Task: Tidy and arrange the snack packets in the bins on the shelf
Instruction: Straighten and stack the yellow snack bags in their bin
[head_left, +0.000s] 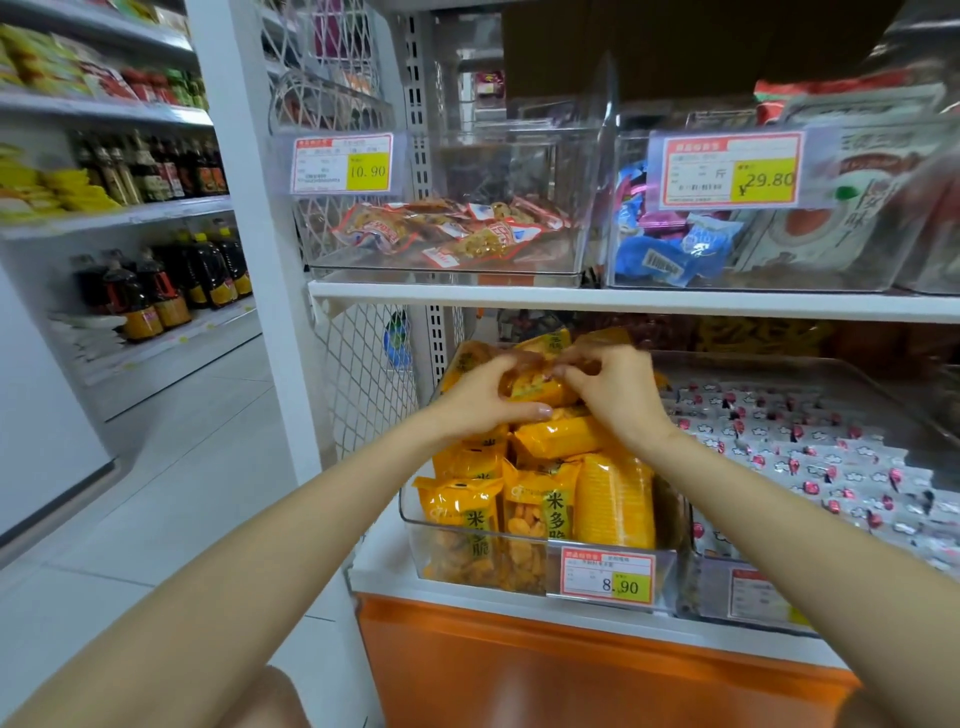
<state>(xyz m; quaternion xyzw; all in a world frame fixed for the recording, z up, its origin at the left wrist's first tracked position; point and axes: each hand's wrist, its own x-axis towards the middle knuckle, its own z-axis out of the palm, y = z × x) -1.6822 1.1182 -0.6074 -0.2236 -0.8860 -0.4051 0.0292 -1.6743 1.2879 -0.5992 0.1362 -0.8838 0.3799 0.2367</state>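
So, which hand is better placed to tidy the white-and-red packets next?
Right. The right hand sits next to the clear plastic bin of white-and-red snack packets; the left hand is farther off, across the yellow snack packets.

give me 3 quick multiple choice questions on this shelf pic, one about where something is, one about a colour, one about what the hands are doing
1. Where does the bin with the 8.90 price tag stand?
A) upper shelf
B) lower shelf, left end
C) floor

2. What colour are the packets in that bin?
A) blue
B) yellow
C) green

3. What are the left hand and right hand doing?
A) both hang free
B) only the left holds something
C) both grip the top packet

Answers:
1 B, the bin sits on the lower shelf right beside the mesh side panel.
2 B, every packet seen in it is yellow.
3 C, fingers of both hands curl round the top packet.
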